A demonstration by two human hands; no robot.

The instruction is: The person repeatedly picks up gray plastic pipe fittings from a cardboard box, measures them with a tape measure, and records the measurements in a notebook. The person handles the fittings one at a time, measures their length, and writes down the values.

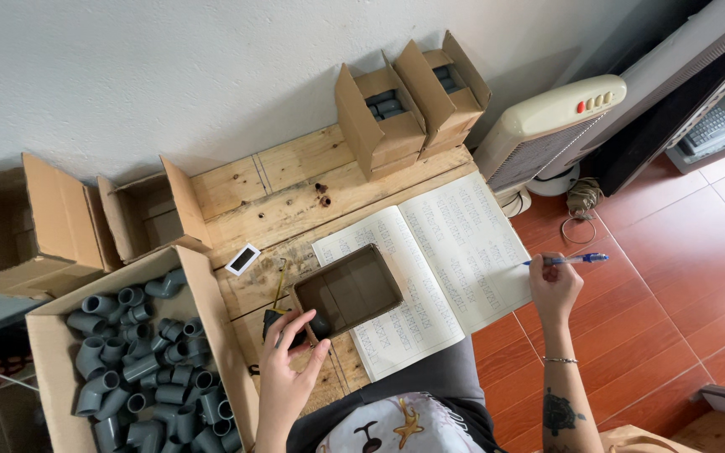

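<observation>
The tablet [349,290], a dark flat device with a reflective screen, lies tilted across the left page of an open notebook [455,252], its lower left corner overhanging the page edge toward the person. The left hand [289,356] is at that corner with fingers loosely curled, thumb and forefinger closing on a small dark item [277,320] beside the tablet; whether it grips the tablet itself cannot be told. That contact appears to steady the device so the screen faces the wearer. The right hand [554,289] is closed in a writing grip on a blue pen [565,260], the tip resting at the outer edge of the right page, which suits copying entries into the ruled, hand-filled columns. The notebook lies on a wooden surface [295,180] of pale planks, angled toward the right hand. A small white card with a dark centre [242,259] lies just left of the tablet. Near the left hand stands a large open carton [44,352] heaped with grey pipe elbow fittings [136,361], within easy reach. Two empty open cartons [69,218] sit behind it. Two smaller cartons [409,101] with grey fittings stand against the wall at the far edge. A cream fan heater [547,126] stands on the red tiled floor [681,277] at right.
</observation>
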